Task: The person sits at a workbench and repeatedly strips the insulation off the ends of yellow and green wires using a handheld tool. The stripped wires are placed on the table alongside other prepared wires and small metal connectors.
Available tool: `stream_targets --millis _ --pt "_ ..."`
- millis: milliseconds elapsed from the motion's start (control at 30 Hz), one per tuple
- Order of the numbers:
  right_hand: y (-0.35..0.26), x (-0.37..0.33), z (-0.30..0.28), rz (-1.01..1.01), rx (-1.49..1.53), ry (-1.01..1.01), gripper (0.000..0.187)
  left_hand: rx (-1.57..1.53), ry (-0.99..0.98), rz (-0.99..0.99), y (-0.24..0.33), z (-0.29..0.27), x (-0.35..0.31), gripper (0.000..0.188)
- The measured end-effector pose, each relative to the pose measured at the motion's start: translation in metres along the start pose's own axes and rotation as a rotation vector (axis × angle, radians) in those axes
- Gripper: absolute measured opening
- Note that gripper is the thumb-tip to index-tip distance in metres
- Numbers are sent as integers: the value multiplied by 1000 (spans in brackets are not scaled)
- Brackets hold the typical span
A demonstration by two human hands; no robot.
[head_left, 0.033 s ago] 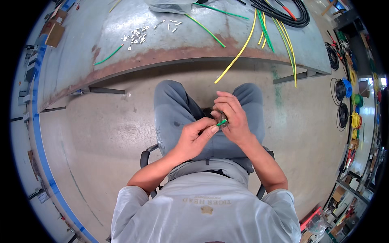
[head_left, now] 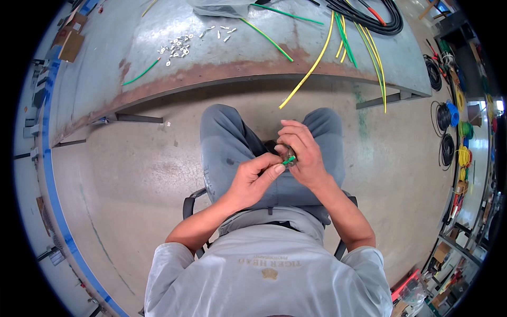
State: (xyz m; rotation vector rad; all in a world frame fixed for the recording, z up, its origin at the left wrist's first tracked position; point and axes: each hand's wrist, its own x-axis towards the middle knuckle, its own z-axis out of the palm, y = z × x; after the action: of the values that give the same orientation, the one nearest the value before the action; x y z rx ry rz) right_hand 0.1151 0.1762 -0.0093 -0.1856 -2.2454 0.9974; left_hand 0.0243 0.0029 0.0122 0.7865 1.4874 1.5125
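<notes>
One green wire (head_left: 289, 160) sticks out between the left hand (head_left: 251, 179) and the right hand (head_left: 306, 153), above the gray pants (head_left: 232, 142). The left hand pinches its lower part with thumb and finger. The right hand curls around a dark shiny thing (head_left: 288, 152), just beside the wire, too small to make out. The bit of wire that shows is short, thin and bright, slanting up to the right.

Room to pass lies between the left grey-trousered knee (head_left: 217, 115) and the rust-edged grey metal table (head_left: 227, 50). Farther right, a thin yellow cable (head_left: 312, 70) (overhanging the edge) obstructs it.
</notes>
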Motion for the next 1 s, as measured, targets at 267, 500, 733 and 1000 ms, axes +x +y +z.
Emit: stream_targets --millis 267,500,733,1000 --pt "3 -7 -3 103 -116 -76 30 -468 -178 -268 3 -10 6 21" --pt "1 -4 5 108 -119 -5 27 317 150 195 -4 1 6 23" --pt "5 -7 2 56 6 -26 26 -562 -288 -456 2 -25 12 28" --pt "-5 -9 -1 246 -80 -104 26 241 29 41 7 -10 10 21"
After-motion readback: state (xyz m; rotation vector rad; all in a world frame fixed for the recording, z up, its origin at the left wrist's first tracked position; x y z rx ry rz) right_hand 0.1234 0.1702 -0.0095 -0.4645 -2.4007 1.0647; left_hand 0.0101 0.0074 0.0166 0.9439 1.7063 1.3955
